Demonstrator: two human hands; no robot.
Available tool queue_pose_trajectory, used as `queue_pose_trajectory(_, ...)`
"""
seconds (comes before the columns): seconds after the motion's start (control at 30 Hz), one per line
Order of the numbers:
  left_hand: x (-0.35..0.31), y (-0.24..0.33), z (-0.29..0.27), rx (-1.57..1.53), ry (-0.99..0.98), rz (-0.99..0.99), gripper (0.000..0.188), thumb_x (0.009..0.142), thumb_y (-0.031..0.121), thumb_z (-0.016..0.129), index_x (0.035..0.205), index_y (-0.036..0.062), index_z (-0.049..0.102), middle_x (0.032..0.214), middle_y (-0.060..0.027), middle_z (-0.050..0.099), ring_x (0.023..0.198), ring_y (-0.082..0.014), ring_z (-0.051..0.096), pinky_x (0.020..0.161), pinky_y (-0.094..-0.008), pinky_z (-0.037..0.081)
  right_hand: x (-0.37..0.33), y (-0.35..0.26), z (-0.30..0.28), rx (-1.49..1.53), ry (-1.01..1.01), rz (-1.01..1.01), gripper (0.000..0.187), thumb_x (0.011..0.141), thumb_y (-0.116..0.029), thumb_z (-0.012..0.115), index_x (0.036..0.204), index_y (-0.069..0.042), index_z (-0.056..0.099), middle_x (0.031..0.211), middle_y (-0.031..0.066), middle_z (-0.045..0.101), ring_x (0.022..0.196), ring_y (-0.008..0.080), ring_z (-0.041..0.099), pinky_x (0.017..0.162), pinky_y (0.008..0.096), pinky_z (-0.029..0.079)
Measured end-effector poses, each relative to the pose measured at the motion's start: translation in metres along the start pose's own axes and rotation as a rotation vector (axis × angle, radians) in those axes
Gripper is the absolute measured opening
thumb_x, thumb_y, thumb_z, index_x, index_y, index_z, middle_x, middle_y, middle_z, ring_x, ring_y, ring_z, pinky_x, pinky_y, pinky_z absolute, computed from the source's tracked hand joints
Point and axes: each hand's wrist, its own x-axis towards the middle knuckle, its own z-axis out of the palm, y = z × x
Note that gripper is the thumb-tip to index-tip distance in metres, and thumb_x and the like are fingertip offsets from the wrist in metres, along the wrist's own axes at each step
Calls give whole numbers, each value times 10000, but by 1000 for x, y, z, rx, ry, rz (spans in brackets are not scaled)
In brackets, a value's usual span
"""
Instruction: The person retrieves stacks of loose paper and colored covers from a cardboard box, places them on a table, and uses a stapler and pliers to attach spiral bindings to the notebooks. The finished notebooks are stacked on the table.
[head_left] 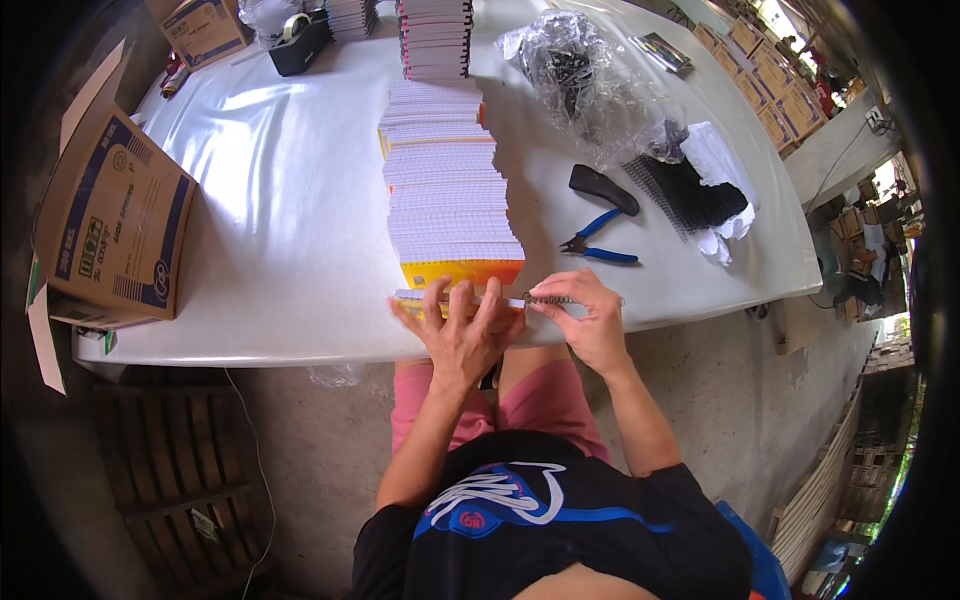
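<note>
My left hand (458,335) is closed over a thin stack of pages, a booklet (408,296) standing on edge at the table's front. My right hand (592,325) pinches a dark spiral binding coil (550,299) at the booklet's right end. How far the coil is threaded into the pages is hidden by my fingers. Directly behind stretches a long row of unbound booklets (447,200), white page edges up, with a yellow-orange cover (450,272) facing me. Right of the row lie blue-handled cutting pliers (602,247) and a black, elongated object (604,188).
An open cardboard box (125,225) stands at the left edge. At the back are a stack of coil-bound books (436,40), a black tape dispenser (300,45) and another box (205,32). Clear plastic bags (590,75), black mesh (690,190) and white cloth (720,160) lie on the right.
</note>
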Motion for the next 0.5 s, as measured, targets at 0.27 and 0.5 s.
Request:
queue_pose_trajectory(0.27,10,7,-8,12,-115,-71,606,580,555,736,1062,220,588,944,24,480,954,-208,455,892,-647,205,4,2,-16,196,-264,160,189,747,1,701,929,-50,701,854,91,675,780,208,620,734,285,485)
queue_pose_trajectory(0.5,9,7,-7,45,-99,-79,645,595,639,704,1047,194,579,953,14,487,951,-195,456,870,-596,246,7,-27,-26,116,-456,490,259,859,-66,611,1117,-78,625,807,95,665,693,221,605,660,310,457)
